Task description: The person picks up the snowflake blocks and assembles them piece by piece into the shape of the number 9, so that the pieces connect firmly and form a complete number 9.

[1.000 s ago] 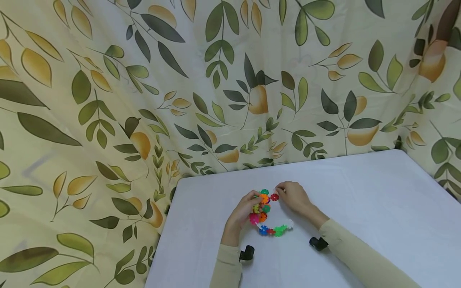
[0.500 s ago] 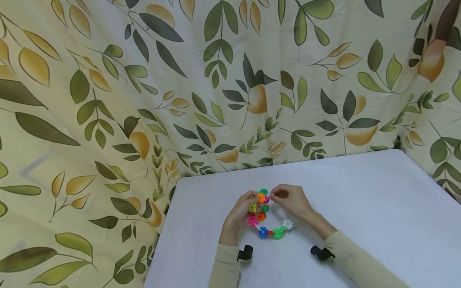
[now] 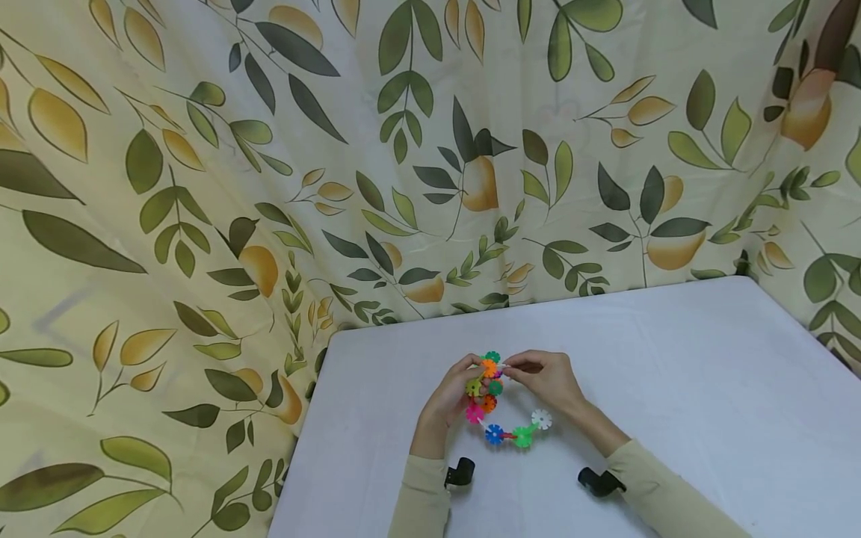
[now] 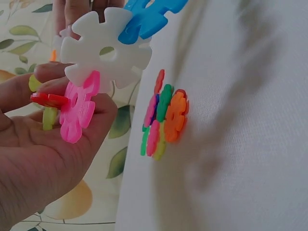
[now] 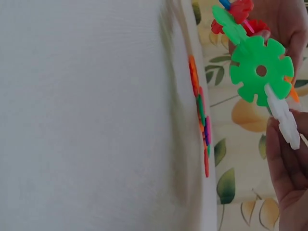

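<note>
My left hand point(image 3: 444, 396) holds one end of a chain of colourful notched flower discs. The chain curves down through a pink disc point(image 4: 79, 113), a white disc point(image 4: 89, 53) and a blue disc point(image 3: 494, 434). Beyond these come green discs point(image 3: 522, 437) and a white end disc point(image 3: 541, 419), hanging toward the front. Close beside the left fingertips, my right hand point(image 3: 554, 381) pinches a small white flower disc point(image 3: 504, 366), mostly covered by its fingers. An orange disc point(image 3: 489, 368) shows at the left fingers.
Loose flower discs, among them an orange one point(image 4: 176, 115) and a green one point(image 4: 165, 103), lie in a cluster on the white table point(image 3: 639, 344) beneath the hands. A leaf-patterned curtain point(image 3: 430, 187) hangs behind the table's far and left edges.
My right hand has come down and left, bringing the white disc up to the left fingertips; it now covers where a red disc lay. The chain's free end has swung slightly.
</note>
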A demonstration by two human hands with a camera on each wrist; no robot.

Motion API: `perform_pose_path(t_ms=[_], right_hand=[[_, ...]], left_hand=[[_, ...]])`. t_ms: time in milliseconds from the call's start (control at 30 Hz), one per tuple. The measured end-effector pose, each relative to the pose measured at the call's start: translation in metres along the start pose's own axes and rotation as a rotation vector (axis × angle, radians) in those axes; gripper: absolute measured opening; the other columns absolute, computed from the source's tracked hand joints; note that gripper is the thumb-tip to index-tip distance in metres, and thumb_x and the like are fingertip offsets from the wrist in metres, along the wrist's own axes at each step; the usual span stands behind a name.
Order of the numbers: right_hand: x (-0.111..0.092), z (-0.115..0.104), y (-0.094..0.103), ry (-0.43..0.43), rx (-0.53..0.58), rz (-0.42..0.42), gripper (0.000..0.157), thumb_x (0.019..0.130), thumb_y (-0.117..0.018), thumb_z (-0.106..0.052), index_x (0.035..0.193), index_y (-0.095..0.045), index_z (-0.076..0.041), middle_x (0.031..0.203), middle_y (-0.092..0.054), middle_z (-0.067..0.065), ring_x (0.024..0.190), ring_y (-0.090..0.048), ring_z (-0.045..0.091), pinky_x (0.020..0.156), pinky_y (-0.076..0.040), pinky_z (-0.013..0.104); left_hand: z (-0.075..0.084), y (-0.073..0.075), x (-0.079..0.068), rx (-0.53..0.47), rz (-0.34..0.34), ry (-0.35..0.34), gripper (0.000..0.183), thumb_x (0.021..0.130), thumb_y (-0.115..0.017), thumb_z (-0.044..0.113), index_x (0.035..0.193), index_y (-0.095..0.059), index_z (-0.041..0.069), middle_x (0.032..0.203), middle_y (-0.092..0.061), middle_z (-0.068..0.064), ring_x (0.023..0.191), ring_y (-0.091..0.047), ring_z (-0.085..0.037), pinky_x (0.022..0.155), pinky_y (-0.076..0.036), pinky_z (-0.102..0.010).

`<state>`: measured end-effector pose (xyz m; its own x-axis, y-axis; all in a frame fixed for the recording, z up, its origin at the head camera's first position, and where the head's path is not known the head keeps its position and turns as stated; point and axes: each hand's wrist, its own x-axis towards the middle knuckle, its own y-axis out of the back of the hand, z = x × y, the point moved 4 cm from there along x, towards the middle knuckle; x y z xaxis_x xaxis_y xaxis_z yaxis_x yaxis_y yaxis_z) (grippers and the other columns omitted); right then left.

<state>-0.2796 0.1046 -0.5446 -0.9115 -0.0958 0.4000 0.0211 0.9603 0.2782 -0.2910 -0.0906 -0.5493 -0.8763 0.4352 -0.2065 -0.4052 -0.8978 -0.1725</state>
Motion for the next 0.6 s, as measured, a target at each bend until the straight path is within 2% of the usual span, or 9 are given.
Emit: perform_pose_path(t_ms=[200,300,467,600], right_hand=[[-0.003,-0.003,0.001,0.122,0.014,0.027,0.011,0.086,-0.085,-0.006,0.097,-0.083,-0.008,0.092,-0.079,0.005,0.078,-0.075,0.015,0.071,-0.058,0.02],[-0.003,-0.007,0.001,0.2,-0.018,0.025,0.014,0.084,-0.086,-0.002,0.096,-0.083,-0.01,0.09,-0.079,0.001,0.078,-0.074,0.013,0.072,-0.058,0.02],[-0.003,-0.013,0.002,0.286,-0.055,0.025,0.02,0.079,-0.088,0.004,0.092,-0.084,-0.011,0.084,-0.077,-0.004,0.074,-0.073,0.012,0.064,-0.059,0.024],[-0.004,-0.017,0.003,0.336,-0.125,0.023,0.023,0.075,-0.089,0.008,0.089,-0.084,-0.009,0.08,-0.075,-0.007,0.072,-0.071,0.01,0.06,-0.055,0.018]], left_hand=[[0.0,-0.002,0.0,0.008,0.013,-0.004,0.009,0.109,-0.049,0.017,0.105,-0.055,0.012,0.091,-0.054,-0.016,0.071,-0.049,-0.017,0.059,-0.041,-0.022],[0.0,-0.003,-0.001,0.03,0.007,-0.01,0.011,0.109,-0.048,0.017,0.101,-0.052,0.011,0.089,-0.055,-0.014,0.07,-0.049,-0.017,0.058,-0.041,-0.022],[0.001,-0.005,-0.003,0.06,-0.011,-0.016,0.014,0.109,-0.047,0.015,0.096,-0.049,0.01,0.087,-0.054,-0.012,0.07,-0.048,-0.016,0.058,-0.04,-0.023],[0.002,-0.008,-0.003,0.081,-0.026,-0.02,0.013,0.109,-0.045,0.013,0.097,-0.049,0.009,0.084,-0.054,-0.008,0.069,-0.047,-0.015,0.058,-0.038,-0.024]])
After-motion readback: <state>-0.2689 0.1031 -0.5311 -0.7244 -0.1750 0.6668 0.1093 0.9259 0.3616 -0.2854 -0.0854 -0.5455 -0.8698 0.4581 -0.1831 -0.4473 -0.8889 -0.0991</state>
